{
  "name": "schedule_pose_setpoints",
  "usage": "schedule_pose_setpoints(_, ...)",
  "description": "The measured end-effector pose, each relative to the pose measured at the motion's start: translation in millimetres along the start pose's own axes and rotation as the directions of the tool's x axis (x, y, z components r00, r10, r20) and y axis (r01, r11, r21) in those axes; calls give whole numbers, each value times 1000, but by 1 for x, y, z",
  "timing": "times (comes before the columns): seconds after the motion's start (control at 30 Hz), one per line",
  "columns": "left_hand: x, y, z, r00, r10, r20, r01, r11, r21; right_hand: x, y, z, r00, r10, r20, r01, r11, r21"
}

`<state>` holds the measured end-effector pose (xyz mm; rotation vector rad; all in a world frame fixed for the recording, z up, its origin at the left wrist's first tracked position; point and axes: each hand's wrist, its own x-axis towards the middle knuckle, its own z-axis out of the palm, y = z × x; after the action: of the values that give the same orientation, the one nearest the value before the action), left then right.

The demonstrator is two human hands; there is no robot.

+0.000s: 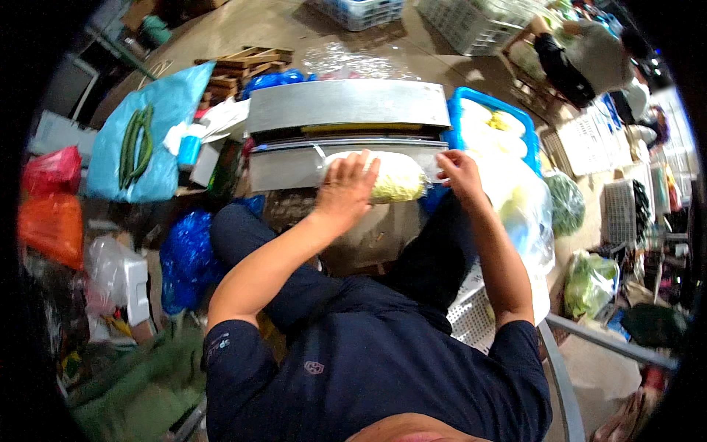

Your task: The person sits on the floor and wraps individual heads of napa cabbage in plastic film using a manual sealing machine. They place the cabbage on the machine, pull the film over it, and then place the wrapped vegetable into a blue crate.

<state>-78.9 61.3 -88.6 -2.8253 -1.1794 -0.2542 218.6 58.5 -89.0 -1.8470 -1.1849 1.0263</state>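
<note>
A pale yellow napa cabbage (401, 177) lies across the front edge of a metal film-wrapping machine (346, 107), with shiny clear film on its surface. My left hand (346, 188) is laid over the cabbage's left part, fingers together and curved onto it, holding it there. Just beyond the cabbage's right end, my right hand (462, 175) is raised with thumb and fingertips drawn together in a pinch. What is between those fingertips, if anything, is too small to make out. A dark slot runs across the machine behind the cabbage.
To the right stands a blue crate (456, 110) of pale wrapped cabbages. Long green vegetables (135, 147) lie on a light-blue sheet (103, 158) at left. A blue plastic bag (188, 261) sits beside my left leg. Another person (589, 66) bends at far right near white crates (479, 29).
</note>
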Motion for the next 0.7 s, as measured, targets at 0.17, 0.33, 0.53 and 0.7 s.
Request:
schedule_pose_setpoints(0.17,1,12,14,989,67,-133,-38,978,206,14,-84,48,946,-301,116,308,951,-40)
schedule_pose_setpoints(0.33,-10,27,36,963,-66,-263,46,996,-80,54,-146,169,580,-611,539,807,525,-273)
schedule_pose_setpoints(0.53,-19,35,42,945,-253,-208,73,781,-621,80,-172,295,476,-481,736,879,293,-376)
schedule_pose_setpoints(0.7,-26,28,32,975,-199,-101,93,772,-629,70,-177,337,512,-294,807,856,259,-448)
